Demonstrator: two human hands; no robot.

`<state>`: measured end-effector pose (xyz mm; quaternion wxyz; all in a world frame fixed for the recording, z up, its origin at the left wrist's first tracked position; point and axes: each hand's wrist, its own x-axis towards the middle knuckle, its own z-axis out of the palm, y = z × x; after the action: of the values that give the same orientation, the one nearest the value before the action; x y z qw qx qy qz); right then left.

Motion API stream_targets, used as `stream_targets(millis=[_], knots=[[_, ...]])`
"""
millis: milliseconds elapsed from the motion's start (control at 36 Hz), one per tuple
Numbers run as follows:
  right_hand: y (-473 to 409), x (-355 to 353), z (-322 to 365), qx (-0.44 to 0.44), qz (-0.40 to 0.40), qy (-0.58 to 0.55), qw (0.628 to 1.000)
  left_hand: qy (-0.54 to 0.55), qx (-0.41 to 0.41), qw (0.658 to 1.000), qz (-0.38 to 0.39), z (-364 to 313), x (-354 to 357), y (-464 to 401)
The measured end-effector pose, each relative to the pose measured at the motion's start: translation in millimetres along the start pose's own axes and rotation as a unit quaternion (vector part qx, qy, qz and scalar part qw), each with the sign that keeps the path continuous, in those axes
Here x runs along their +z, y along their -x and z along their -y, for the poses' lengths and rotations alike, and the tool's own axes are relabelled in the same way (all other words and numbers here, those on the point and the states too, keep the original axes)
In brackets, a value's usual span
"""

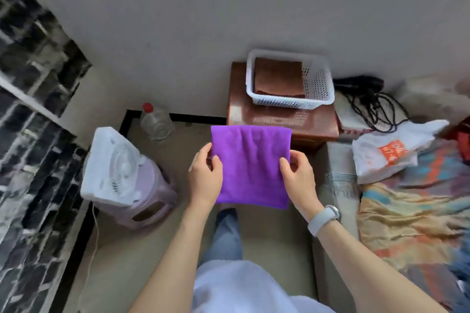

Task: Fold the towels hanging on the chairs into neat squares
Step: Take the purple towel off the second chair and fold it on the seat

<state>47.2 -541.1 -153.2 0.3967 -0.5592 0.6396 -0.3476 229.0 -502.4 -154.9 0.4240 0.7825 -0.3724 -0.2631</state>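
At frame centre, a purple towel (250,165) is hanging in the air over the beige floor (127,256), folded to a near square; the left hand (205,175) and right hand (297,175) are pinching its side edges with curled fingers (285,165). Above it, a white basket (318,84) holding a brown towel (278,77) is sitting on a brown desk (279,119) against the grey wall (203,20). At left, a fan (112,165) is resting on a lilac stool (150,198); a patterned bed (412,211) is filling the right.
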Motion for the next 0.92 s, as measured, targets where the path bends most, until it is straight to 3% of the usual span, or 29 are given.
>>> stream_targets(millis=[278, 500, 750, 917], knots=[[-164, 0, 44, 0.023, -0.067, 0.000, 0.998, 0.005, 0.033, 0.996, 0.087, -82, 70, -163], [-285, -12, 29, 0.057, -0.089, 0.005, 0.994, 0.012, -0.008, 0.990, 0.137, -118, 158, -245], [-386, -1, -17, 0.104, -0.004, -0.009, 0.995, -0.016, -0.075, 0.992, 0.097, -103, 243, -303], [-419, 2, -45, 0.148, 0.050, 0.000, 0.988, -0.116, -0.067, 0.990, 0.050, -95, 272, -313]])
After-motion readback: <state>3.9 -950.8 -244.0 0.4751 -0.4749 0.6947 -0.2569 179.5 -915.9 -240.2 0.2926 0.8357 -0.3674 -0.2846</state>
